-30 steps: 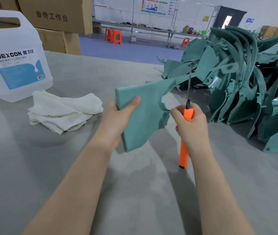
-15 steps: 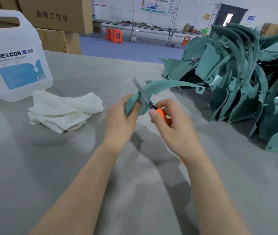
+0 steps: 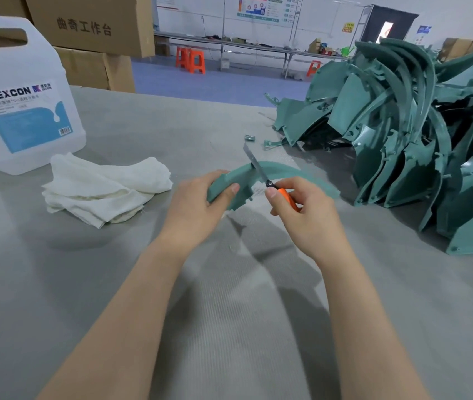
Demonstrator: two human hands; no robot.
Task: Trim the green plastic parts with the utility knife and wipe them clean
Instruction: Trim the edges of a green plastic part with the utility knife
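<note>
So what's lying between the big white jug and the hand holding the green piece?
A crumpled white cloth lies there on the grey table, seen in the head view.

Curved teal-green plastic part (image 3: 242, 186) mid-frame, orange utility knife (image 3: 259, 170) blade angled across its edge, more green parts (image 3: 402, 125) heaped right.

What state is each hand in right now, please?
Left hand: closed, gripping the green plastic part.
Right hand: closed, gripping the orange utility knife, with its blade across the part.
</note>
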